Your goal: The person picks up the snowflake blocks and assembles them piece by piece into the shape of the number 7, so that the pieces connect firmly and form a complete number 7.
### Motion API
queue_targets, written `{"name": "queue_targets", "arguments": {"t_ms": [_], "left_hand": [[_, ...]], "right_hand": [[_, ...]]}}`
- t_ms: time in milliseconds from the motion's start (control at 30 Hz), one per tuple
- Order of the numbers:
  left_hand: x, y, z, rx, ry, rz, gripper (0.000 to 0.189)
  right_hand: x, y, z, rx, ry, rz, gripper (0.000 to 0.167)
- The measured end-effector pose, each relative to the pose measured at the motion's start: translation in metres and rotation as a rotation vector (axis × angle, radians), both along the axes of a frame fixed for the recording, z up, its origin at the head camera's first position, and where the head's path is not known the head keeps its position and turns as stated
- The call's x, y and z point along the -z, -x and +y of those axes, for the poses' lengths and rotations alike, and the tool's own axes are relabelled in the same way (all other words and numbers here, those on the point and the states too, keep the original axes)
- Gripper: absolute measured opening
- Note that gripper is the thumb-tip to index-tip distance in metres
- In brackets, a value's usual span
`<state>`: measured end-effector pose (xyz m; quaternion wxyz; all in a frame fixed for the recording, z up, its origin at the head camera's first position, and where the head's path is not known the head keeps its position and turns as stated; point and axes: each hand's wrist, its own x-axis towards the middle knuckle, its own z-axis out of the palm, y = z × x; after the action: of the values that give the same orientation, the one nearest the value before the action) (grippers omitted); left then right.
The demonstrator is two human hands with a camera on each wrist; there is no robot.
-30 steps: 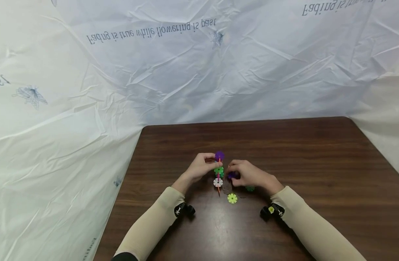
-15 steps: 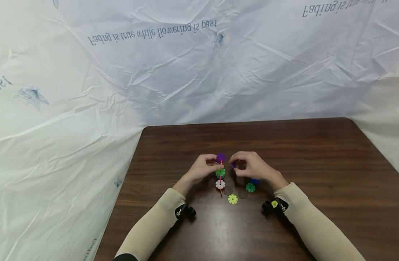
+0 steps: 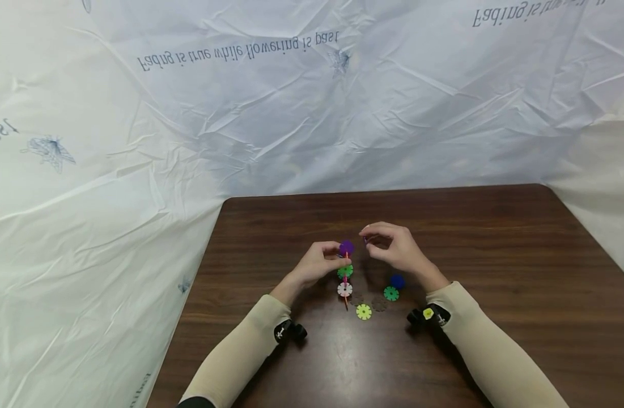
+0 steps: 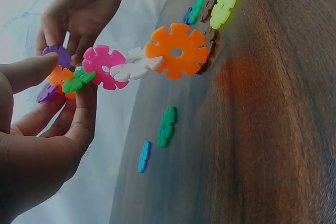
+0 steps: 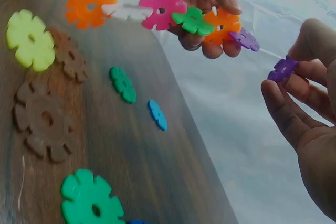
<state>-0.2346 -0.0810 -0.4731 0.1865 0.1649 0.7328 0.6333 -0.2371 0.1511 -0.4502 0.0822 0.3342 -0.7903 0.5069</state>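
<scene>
My left hand [image 3: 314, 265] holds a chain of slotted snowflake discs near its far end, seen in the head view. Along it in the right wrist view run an orange disc [image 5: 79, 9], a white disc [image 5: 123, 11], a pink disc [image 5: 152, 9], a green disc [image 5: 186, 17], another orange disc [image 5: 212, 22] and a purple disc [image 5: 243, 39] at the tip. My right hand [image 3: 400, 249] pinches a separate purple disc [image 5: 282, 71] between thumb and fingers, a small gap away from the chain's purple end.
Loose discs lie on the brown wooden table [image 3: 495, 317]: yellow-green [image 3: 364, 317], dark blue [image 3: 397, 281], green [image 5: 84, 187], a second green [image 5: 119, 83], light blue [image 5: 156, 114] and two brown discs [image 5: 31, 135]. White printed sheeting [image 3: 312, 113] hangs behind the table.
My right hand has moved away from me across the table with the purple disc, uncovering the dark blue and green discs. My left hand and the chain have barely shifted.
</scene>
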Motion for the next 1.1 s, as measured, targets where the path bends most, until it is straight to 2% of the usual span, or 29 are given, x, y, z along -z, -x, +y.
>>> {"name": "queue_targets", "arguments": {"t_ms": [100, 267, 367, 667, 900, 1100], "left_hand": [[0.001, 0.000, 0.001, 0.023, 0.017, 0.036, 0.031], [0.000, -0.002, 0.001, 0.045, 0.051, 0.081, 0.032], [-0.001, -0.002, 0.001, 0.055, 0.058, 0.099, 0.032], [-0.006, -0.004, 0.004, 0.070, 0.095, 0.128, 0.029], [-0.007, -0.005, 0.006, 0.084, 0.134, 0.180, 0.027], [-0.007, -0.006, 0.006, 0.090, 0.119, 0.160, 0.027]], "right_hand": [[-0.012, -0.006, -0.002, -0.010, 0.047, -0.015, 0.026], [-0.017, -0.007, -0.004, -0.026, 0.089, -0.056, 0.026], [-0.014, -0.004, -0.004, -0.029, 0.110, -0.073, 0.027], [0.011, 0.014, -0.002, -0.071, 0.192, -0.143, 0.030], [0.012, 0.015, -0.006, -0.125, 0.248, -0.179, 0.029], [0.010, 0.012, -0.009, -0.136, 0.266, -0.191, 0.030]]}}
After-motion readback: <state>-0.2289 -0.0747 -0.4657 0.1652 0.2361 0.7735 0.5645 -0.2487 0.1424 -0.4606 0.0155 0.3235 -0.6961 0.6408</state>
